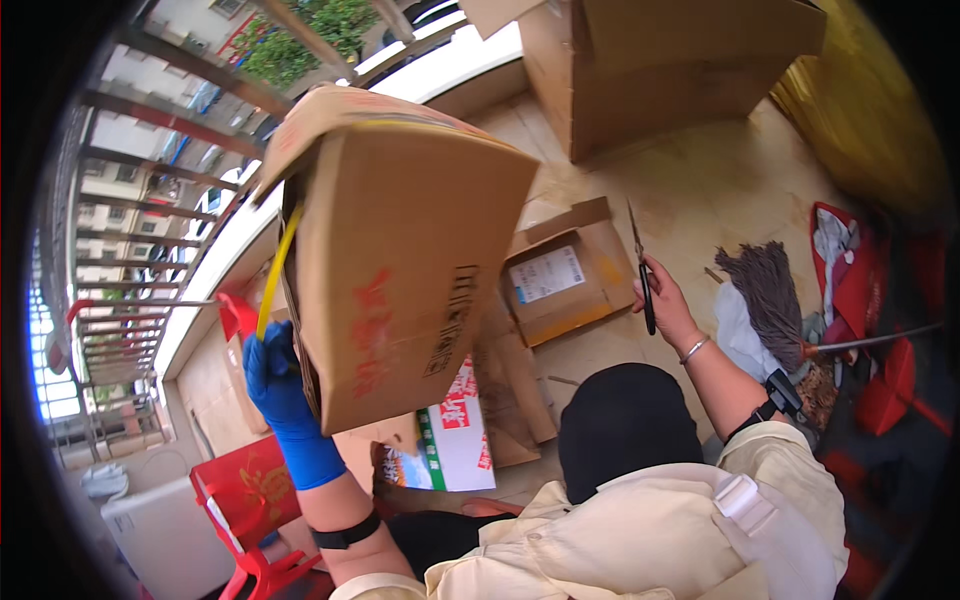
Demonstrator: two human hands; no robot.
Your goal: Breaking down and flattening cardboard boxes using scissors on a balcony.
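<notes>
My left hand (271,367), in a blue rubber glove, is raised at the lower left side of a large cardboard box (405,277). Its fingers are closed on the end of a yellow strap (277,271) that runs up to the box's edge. Red and black print marks the box's side, and its outline is slightly blurred. In my bare right hand (667,304) is a pair of scissors (646,296) with black handles, the blades pointing up and away. Behind the blades a flattened carton (604,289) with a white label lies on the tiled floor.
A big cardboard box (660,82) stands at the back, beside a yellow sack (862,112). To the right lie a grey mop head (769,300) and a red bag (855,270). Flattened printed cardboard (457,450) is near my knees. A barred railing (150,262) lines the left, above a red chair (255,495).
</notes>
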